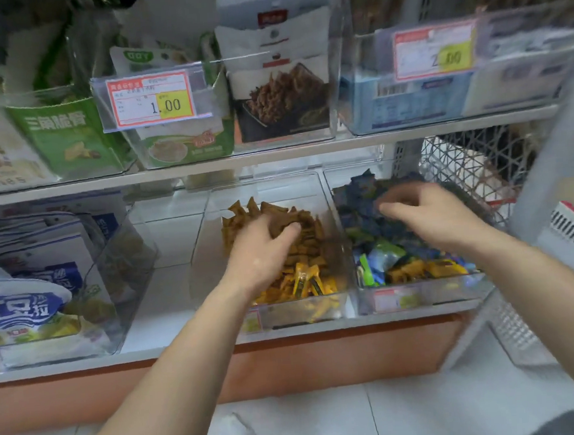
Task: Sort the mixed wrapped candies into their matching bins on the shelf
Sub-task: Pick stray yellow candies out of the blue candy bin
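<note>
— Left hand [264, 252]?
— Down inside the middle bin [295, 316], palm down. Fingers curled into the heap, thumb closed against them, clamped on a clump of yellow-brown candies [303, 278].

— And the right hand [430, 215]?
— Over the right bin [435, 296], toward the back. Fingers bent downward, tips touching the blue candies [355, 209]. Too blurred to tell whether pinching a wrapper or holding nothing.

— Hands touching each other?
— No, well apart, one to each bin, with the clear wall between the bins running between them.

— Where are the candies still to sort?
— At the front of the right bin: a mixed layer [382, 262] of green, blue and yellow wrappers, with several yellow strays [413, 270] just behind the front wall. Farther back, almost all blue. In the middle bin, only yellow and brown in sight.

— Bins themselves?
— Clear plastic, side by side, touching, on the lower shelf [166, 241]. Small label on the front of each, unreadable.

— Around them?
— To the left, another clear bin of blue-and-white snack bags [32, 300]. On the shelf above, more boxed snacks behind a price tag [154, 99] marked 1.00. To the right, a white wire basket [471, 172].
</note>
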`<state>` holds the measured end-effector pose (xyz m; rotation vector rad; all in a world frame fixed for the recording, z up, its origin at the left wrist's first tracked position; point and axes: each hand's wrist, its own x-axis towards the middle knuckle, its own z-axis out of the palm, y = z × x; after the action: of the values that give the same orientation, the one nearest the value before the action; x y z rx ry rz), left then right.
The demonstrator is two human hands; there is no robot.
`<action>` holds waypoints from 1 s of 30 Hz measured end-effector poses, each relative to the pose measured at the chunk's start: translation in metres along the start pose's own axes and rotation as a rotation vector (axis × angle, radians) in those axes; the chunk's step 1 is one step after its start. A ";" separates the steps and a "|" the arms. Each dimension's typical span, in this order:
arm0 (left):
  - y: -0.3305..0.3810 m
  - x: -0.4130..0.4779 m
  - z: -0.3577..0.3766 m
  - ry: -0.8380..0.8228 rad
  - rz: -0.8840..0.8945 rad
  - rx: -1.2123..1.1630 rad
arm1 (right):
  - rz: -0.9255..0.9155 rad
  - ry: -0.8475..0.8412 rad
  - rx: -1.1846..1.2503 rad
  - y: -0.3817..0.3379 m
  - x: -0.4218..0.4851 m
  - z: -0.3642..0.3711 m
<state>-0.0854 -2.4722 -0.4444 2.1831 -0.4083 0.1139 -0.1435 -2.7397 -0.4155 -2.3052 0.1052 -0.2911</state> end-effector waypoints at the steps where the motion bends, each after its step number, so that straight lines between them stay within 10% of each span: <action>1: 0.014 -0.004 0.008 -0.005 0.063 0.023 | 0.009 0.026 -0.022 0.013 -0.005 -0.011; 12: 0.066 -0.014 0.114 -0.216 0.589 0.681 | -0.029 -0.244 -0.374 0.073 -0.032 -0.029; 30: 0.074 0.000 0.150 -0.426 0.496 0.679 | 0.010 -0.195 -0.343 0.107 -0.029 -0.042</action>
<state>-0.1197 -2.6324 -0.4787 2.7190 -1.3080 0.0603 -0.1798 -2.8379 -0.4708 -2.6583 0.0719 -0.0424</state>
